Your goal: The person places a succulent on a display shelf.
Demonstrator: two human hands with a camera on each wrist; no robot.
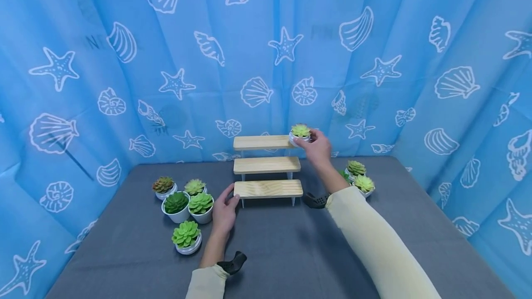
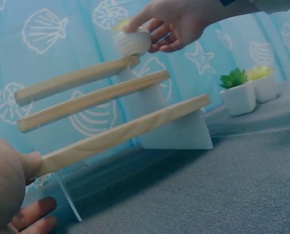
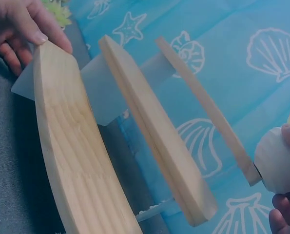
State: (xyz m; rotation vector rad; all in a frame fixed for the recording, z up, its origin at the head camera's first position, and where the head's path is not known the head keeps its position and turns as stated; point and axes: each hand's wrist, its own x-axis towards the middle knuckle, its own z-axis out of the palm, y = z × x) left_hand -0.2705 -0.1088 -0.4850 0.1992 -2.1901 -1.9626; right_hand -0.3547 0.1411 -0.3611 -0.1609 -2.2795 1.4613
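Note:
A three-tier stand (image 1: 268,165) with wooden planks on clear and whitish side supports is in the middle of the table. At the right end of its top tier, my right hand (image 1: 319,149) grips a small potted succulent (image 1: 300,131) by its ribbed white pot (image 2: 134,42). The pot's base touches or nearly touches the plank's end in the wrist views. My left hand (image 1: 223,215) holds the left end of the lowest plank (image 3: 69,126) between thumb and finger. Its other fingers (image 2: 40,212) hang below the plank.
Several potted succulents (image 1: 176,203) stand grouped left of my left hand, one nearer the front (image 1: 186,235). More potted succulents (image 1: 363,183) stand to the right, partly behind my right forearm. A blue seashell curtain (image 1: 287,82) hangs right behind the grey table (image 1: 274,253).

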